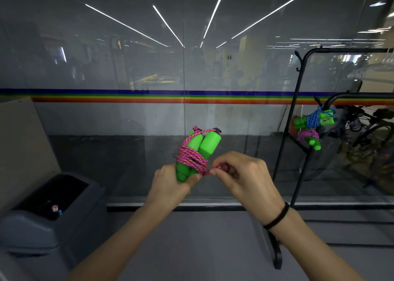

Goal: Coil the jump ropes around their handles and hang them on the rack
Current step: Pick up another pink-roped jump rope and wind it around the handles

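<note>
My left hand grips the lower ends of two green jump-rope handles held upright side by side. Pink-and-orange rope is coiled around their middle. My right hand pinches the loose end of that rope just right of the handles. On the black rack to the right hang two coiled ropes: one with blue rope on green handles, and below it one with purple rope.
A glass wall with a rainbow stripe stands straight ahead. A grey lidded bin sits at the lower left. Bicycles stand behind the glass at the right. The rack's foot rests on the floor near my right arm.
</note>
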### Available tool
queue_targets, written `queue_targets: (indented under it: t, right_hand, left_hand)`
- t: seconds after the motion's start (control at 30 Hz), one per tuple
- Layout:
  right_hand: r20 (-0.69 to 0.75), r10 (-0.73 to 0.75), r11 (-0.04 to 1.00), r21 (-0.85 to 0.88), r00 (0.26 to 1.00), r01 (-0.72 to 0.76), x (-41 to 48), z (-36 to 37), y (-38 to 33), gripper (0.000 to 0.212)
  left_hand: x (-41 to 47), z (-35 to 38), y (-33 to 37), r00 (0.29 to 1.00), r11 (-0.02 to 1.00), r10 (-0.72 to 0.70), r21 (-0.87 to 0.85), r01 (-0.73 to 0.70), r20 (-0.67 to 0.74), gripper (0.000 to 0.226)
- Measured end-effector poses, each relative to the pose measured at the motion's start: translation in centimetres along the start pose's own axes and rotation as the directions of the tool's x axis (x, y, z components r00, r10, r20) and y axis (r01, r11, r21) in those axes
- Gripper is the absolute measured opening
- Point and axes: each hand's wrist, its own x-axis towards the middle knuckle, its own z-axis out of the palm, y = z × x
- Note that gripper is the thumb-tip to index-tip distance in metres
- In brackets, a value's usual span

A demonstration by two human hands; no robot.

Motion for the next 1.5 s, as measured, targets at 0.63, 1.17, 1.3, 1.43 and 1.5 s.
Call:
queue_targets:
  t: [0.63,1.17,1.3,1.43,1.5]
  right_hand:
    - [0.037,0.323,0.887,0.337,0.946,-0.316,1.7,2.8,1.1,0.013]
    - [0.285,0.459,0.870,0.049,0.841,-0.491,1.7,3.9,3.4,0.016]
    - [0.329,0.442,0.884,-0.005,0.834,-0.467,1.6,4.4,3.9,0.022]
    - [0.426,0.458,0.853,0.037,0.780,-0.520,1.5,4.3,4.6,0.030]
    - [0.433,0.464,0.849,0.032,0.773,-0.528,1.5,4.5,4.8,0.029]
  left_hand:
    - [-2.2,2.6,-0.3,1.000,1.000,-0.006,0.006,0.006,-0.029,0.042]
    - [-2.5,3.5,-0.8,1.000,0.941,-0.014,0.339,0.008,0.014,0.047]
    - [-2.4,3.7,-1.2,0.999,0.928,-0.022,0.372,0.009,0.032,0.049]
    - [-2.4,4.0,-1.4,0.999,0.907,0.003,0.421,-0.023,0.048,0.048]
    - [-2.3,4.1,-1.3,0.999,0.893,0.005,0.449,-0.028,0.053,0.049]
